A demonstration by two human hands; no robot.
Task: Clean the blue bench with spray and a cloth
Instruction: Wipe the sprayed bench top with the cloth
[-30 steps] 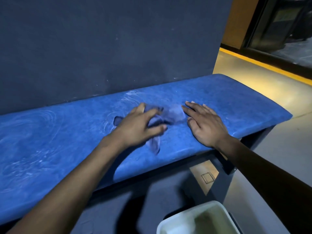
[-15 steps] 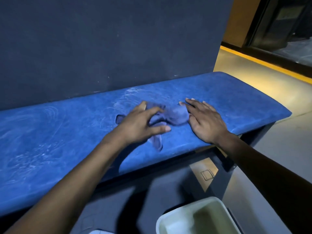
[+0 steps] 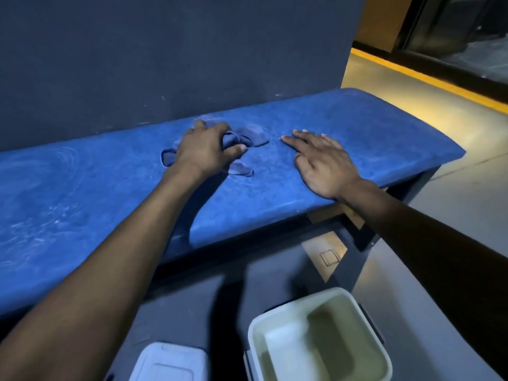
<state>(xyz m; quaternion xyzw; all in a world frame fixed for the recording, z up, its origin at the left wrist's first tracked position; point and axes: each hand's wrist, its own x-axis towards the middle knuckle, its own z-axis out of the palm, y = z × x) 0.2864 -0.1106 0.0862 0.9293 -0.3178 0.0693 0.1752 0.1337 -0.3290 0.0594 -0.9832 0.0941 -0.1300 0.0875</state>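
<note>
Nearest to us, on the dark floor, stands a pale open bin (image 3: 320,336) at the lower right, and just left of it a white lidded container (image 3: 169,362) cut off by the bottom edge. Beyond them runs the blue bench (image 3: 82,204), stretching from the left edge to the right, its surface marked with pale swirled streaks, thickest toward the left.

On the bench's near right part we see the right hand (image 3: 323,163) lying flat, palm down, fingers straight and slightly spread, pointing left and away, gripping nothing.

A little farther back and to the left, the left hand (image 3: 204,149) presses down on a crumpled blue cloth (image 3: 242,138), its fingers curled into the folds and the thumb bearing on the fabric. Bits of cloth poke out left of the wrist, near the thumb and toward the right hand, which lies apart from it.

Behind the bench rises a dark grey wall (image 3: 165,56); to the far right, a yellow floor stripe (image 3: 428,78).
</note>
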